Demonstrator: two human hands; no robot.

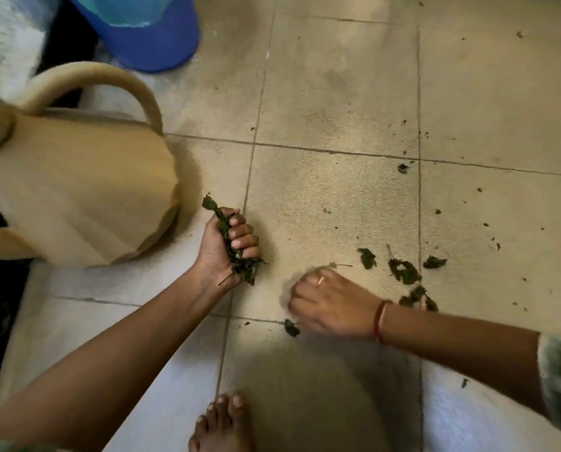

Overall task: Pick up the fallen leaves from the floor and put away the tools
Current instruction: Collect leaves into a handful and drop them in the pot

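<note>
Head camera: left hand [222, 252] curls tight round one bunch of leaves [246, 270]; right hand [333, 303], blurred, bends fingers at the floor [338, 93], grip impossible to tell; five loose leaf scraps [404, 272] lie around it; one watering can [77, 190] stands left.

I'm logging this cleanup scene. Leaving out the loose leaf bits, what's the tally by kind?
Watering can: 1
Blue bin: 1
Hands: 2 (left hand, right hand)
Leaf bunch in the left hand: 1
Bare foot: 1
Total: 6
</note>
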